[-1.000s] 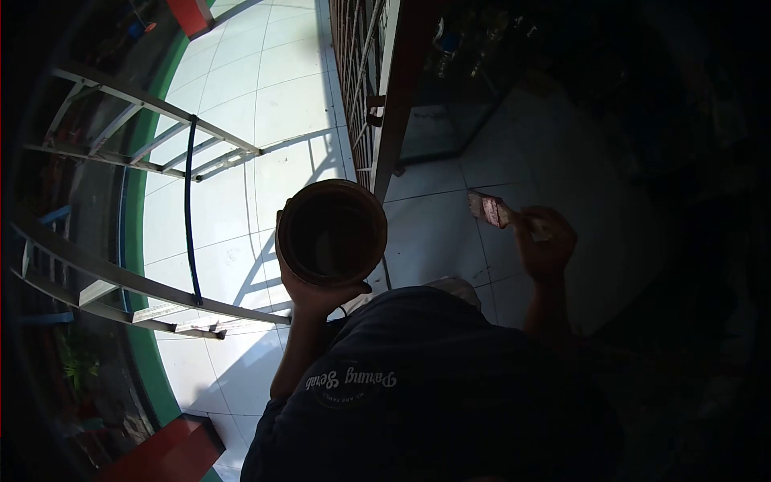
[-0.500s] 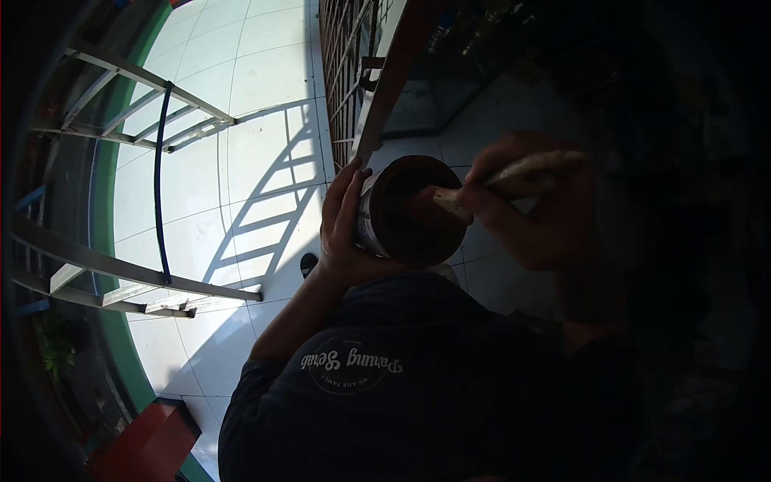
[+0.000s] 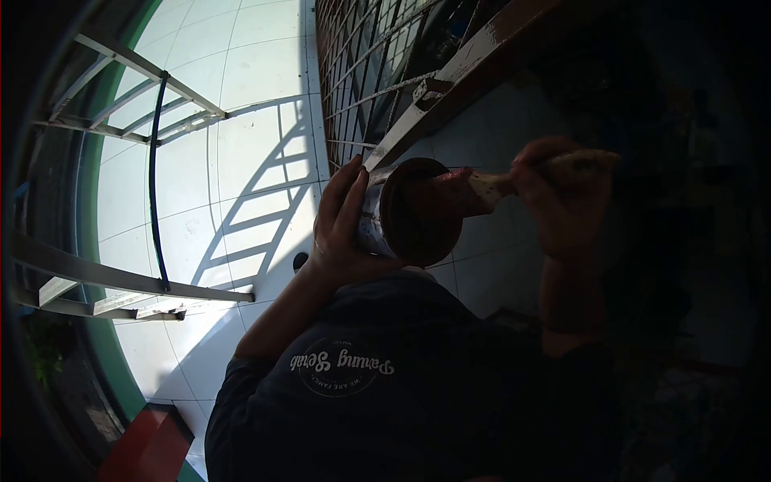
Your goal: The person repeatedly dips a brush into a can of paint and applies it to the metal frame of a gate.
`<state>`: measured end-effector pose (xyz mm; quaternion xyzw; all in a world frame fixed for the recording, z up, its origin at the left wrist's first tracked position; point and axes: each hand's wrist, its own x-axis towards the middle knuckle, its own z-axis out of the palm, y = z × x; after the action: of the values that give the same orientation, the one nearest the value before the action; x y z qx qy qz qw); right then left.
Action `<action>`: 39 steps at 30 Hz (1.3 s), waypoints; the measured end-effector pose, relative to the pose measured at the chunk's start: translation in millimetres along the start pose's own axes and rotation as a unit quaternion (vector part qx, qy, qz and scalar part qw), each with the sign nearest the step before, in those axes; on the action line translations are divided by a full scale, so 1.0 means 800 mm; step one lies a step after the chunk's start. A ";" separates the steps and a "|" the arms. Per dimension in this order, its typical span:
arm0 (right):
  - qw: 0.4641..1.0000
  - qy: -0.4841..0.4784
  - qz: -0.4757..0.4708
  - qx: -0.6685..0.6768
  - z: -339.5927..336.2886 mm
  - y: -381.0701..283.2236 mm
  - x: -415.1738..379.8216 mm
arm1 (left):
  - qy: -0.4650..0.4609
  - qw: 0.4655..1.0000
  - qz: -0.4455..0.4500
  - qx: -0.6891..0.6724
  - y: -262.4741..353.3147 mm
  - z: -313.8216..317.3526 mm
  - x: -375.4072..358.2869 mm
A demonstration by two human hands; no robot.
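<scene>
My left hand (image 3: 339,229) is wrapped round the side of a paint can (image 3: 374,215), whose open, dark reddish-brown mouth is tilted to the right. The fingers of my right hand (image 3: 560,193) are closed round the pale handle of a paintbrush (image 3: 486,193). Reddish paint coats the brush's bristles, which lie at the can's mouth and partly inside it. Shadow hides the can's inner bottom and much of my right hand.
A metal ladder (image 3: 132,283) stands at the left, its shadow across the white tiled floor (image 3: 181,181). Past the can is a brown metal frame (image 3: 474,68) with a barred grille (image 3: 353,72). A red object (image 3: 148,446) is at the lower left.
My right hand has moved right and slightly up, drawing the brush partly out of the can, so more of its paint-coated bristles shows. The metal frame now appears larger and farther right.
</scene>
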<state>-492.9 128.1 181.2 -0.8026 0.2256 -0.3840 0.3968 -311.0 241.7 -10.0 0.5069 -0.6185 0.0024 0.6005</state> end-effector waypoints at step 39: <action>0.819 0.147 -0.453 -0.319 -0.107 -0.053 0.066 | 0.099 0.974 -0.204 -0.012 0.005 -0.077 -0.036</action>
<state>-526.9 77.8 272.3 -0.8302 0.0017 -0.5401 -0.1383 -274.5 299.4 -11.5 0.6122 -0.4392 -0.0774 0.6529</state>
